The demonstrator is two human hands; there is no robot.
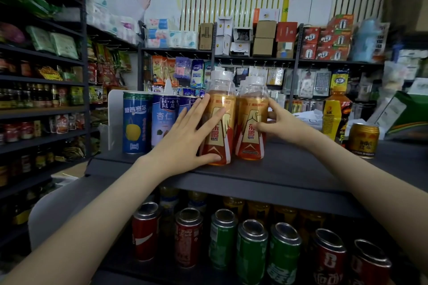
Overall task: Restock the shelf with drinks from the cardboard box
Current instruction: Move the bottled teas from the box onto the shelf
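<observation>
Top shelf (289,169): the front edge runs just below both wrists. L bottle (220,122) stands close to that edge. R bottle (252,122) is just beside it, approx. touching, both upright. There's bare shelf to the R of the pair, as far as a gold can (363,140) w/ a tall yellow bottle (335,113) behind it. The L side is tighter: blue cans (134,122) stand in a row just past the L hand (185,136).

L hand lies flat on the L bottle's near side. Its fingers (203,109) are straight & slightly spread, and the thumb is low by the bottle's base. R hand (280,122) grips the R bottle, thumb on the front label and fingers curled round the far side.

Shelf surface is flat, matte dark grey. On the lower shelf (143,268), under the overhang, stand red cans (144,231) & green cans (251,250), packed in rows.

Room is a shop aisle: dark metal racks of packaged goods at L, hanging packs & stacked boxes at the back, a big poster on the wall.

Bottles are clear plastic w/ wide white caps, gold-and-red wrap labels and amber liquid at the base, and are rounded & squat. Cans are metal cylinders w/ bare silver tops.
</observation>
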